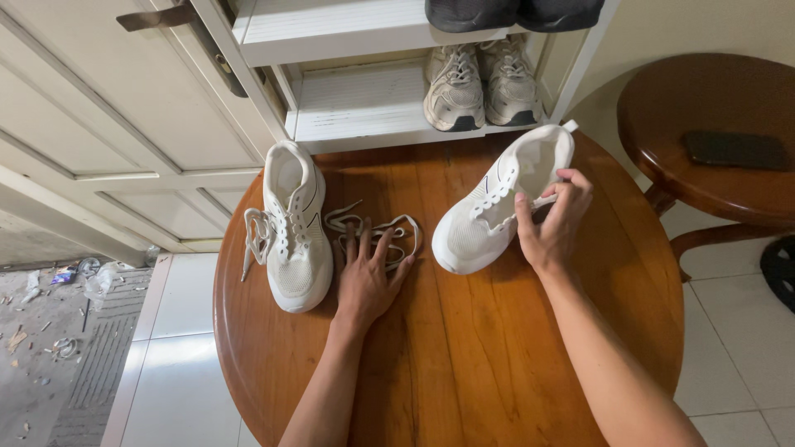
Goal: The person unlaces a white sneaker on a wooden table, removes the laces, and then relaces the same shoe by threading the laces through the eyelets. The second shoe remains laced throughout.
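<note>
On the far left I see a white panelled door (124,124) and, below it, a strip of grey littered ground (50,331) beside pale floor tiles (178,331). The round wooden surface (464,364) fills the middle of my view. At its left side lies a white sneaker (294,228), toe towards me, its laces loose and trailing off to its left. Just right of that shoe a loose white shoelace (377,232) lies in a tangle on the wood. My left hand (367,277) rests flat on it, fingers spread and open, the fingertips pressing on the lace without closing around it; the thumb side sits near the first shoe.

Further right lies the second white sneaker (497,203), angled with its toe pointing down-left and its heel towards the shelf. My right hand (551,219) has a pinching grip on the edge of its opening by the upper eyelets, thumb and fingers closed on the material.

Behind the surface a white shoe rack (364,103) holds a worn grey pair of trainers (483,83). At the far right stands a second round wooden table (704,132) with a dark flat object (735,151) on it.
</note>
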